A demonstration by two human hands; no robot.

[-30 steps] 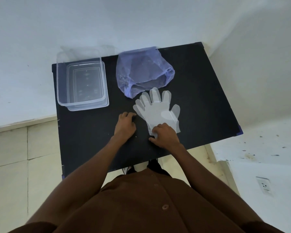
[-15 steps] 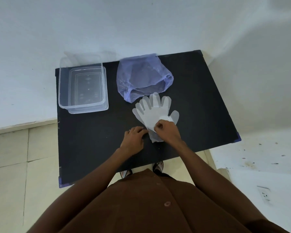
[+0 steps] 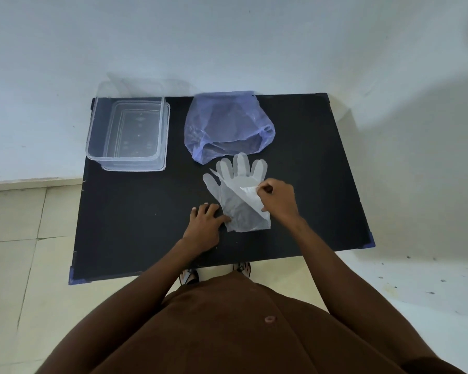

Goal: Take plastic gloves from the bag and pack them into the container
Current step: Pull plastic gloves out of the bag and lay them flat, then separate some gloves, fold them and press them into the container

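Note:
A clear plastic glove [image 3: 235,190] lies flat on the black table [image 3: 135,225], fingers pointing away from me. Its right edge is folded over toward the middle. My right hand [image 3: 277,199] pinches that folded edge between thumb and fingers. My left hand [image 3: 204,226] rests flat on the table, its fingertips pressing the glove's lower left corner at the cuff. A crumpled bluish plastic bag [image 3: 227,125] sits just beyond the glove, its mouth facing me. The clear rectangular container [image 3: 127,130] stands at the table's far left, nothing visible inside it.
The table stands against a white wall [image 3: 227,44]. Tiled floor [image 3: 16,238] shows on the left and a pale speckled floor on the right. My brown garment [image 3: 241,333] fills the bottom of the view.
My right hand has lifted the glove's right edge and folded it inward. My left hand moved from beside the glove's fingers down to its cuff corner.

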